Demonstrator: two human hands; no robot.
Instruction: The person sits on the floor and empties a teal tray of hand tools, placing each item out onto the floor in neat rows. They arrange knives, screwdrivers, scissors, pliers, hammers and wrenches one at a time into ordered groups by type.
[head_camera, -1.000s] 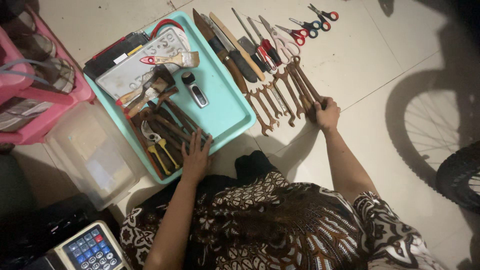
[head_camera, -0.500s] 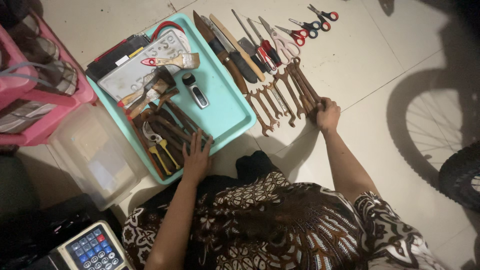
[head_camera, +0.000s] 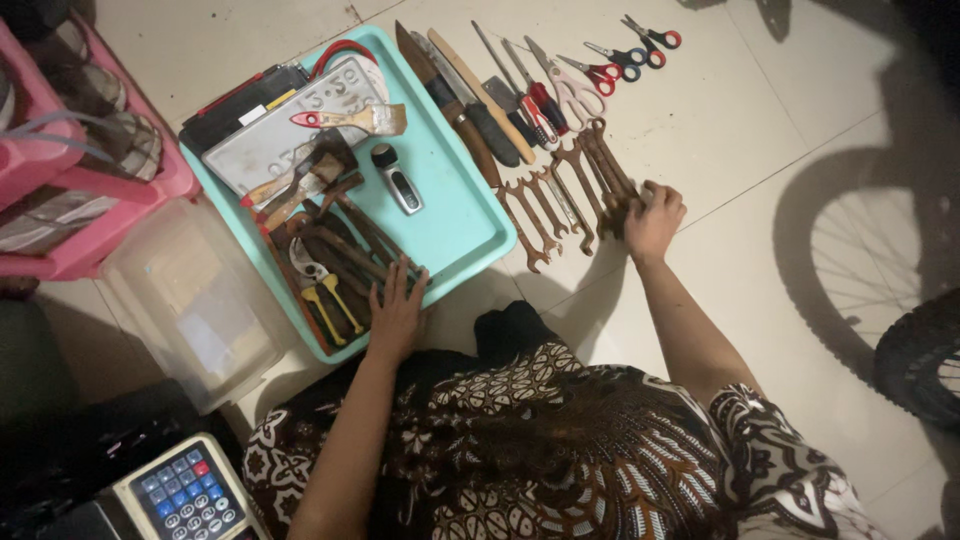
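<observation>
Head view: the right hand rests on the tiled floor, its fingers curled together over the near ends of the rusty wrenches, which lie in a fanned row running away from the fingertips. Whether the fingers actually clamp a wrench is hidden under the knuckles. Beyond the wrenches lie knives, screwdrivers and scissors with red and blue handles. The left hand lies flat, fingers spread apart, on a heap of dark, rusted tools at the near corner of a turquoise plastic tray. Just beside those fingers are yellow-handled pliers; farther off, paintbrushes and a grey metal plate. A clear plastic tub sits left of the tray. A bicycle wheel is cut off at the right edge.
</observation>
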